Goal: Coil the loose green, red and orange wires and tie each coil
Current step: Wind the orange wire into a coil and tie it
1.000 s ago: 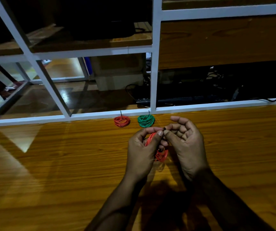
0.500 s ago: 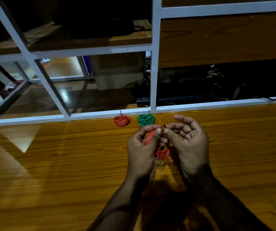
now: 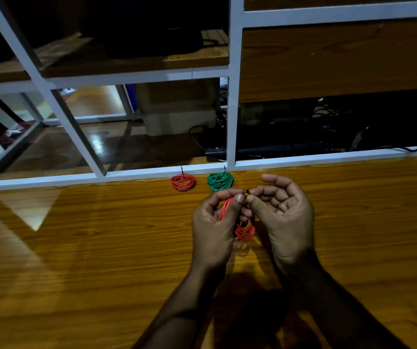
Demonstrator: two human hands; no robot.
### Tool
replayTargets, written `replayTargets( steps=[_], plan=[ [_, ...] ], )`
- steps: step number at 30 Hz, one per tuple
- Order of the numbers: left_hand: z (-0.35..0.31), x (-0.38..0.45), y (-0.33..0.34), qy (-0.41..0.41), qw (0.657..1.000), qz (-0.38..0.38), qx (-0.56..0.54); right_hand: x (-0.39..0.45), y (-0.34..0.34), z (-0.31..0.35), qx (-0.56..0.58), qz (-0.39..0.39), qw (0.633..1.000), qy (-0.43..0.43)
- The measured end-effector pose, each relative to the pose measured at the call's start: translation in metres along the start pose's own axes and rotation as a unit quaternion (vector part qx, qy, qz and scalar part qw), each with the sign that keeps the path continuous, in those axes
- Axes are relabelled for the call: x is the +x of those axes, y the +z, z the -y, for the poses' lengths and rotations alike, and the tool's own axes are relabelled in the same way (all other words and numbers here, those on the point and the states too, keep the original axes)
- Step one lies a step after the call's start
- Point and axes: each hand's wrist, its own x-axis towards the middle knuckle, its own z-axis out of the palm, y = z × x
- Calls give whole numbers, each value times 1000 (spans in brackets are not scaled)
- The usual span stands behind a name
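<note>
1. Work surface: a glossy wooden table (image 3: 81, 260) in a dim room, bounded at the far edge by a white metal frame (image 3: 232, 96).
2. Finished items: the red coil (image 3: 183, 182) and the green coil (image 3: 220, 181) lie side by side on the table against the frame, each with a dark tie end standing up. Judged complete; leave them undisturbed.
3. Item in hand: the orange coil (image 3: 244, 230) hangs between both hands, just above the table, near the green coil.
4. Left hand (image 3: 212, 230): fingers curled round the upper part of the coil, thumb and forefinger pinching at the dark tie (image 3: 246, 193).
5. Right hand (image 3: 281, 217): thumb and forefinger pinch the same tie from the opposite side; remaining fingers loosely curled, holding nothing else.
6. Recommended procedure: keep the loops bunched with the left hand, twist the tie ends tight against the bundle, and verify that no loop slips free.
7. Risk: a slack twist likely lets the coil spring open.
</note>
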Motion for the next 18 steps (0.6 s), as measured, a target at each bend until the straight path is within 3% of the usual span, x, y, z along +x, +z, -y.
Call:
replayTargets(
  steps=[18],
  plan=[
    [-4, -2, 1, 2, 1000, 1, 1, -1, 0, 1, -14, 0, 1000, 1]
  ],
)
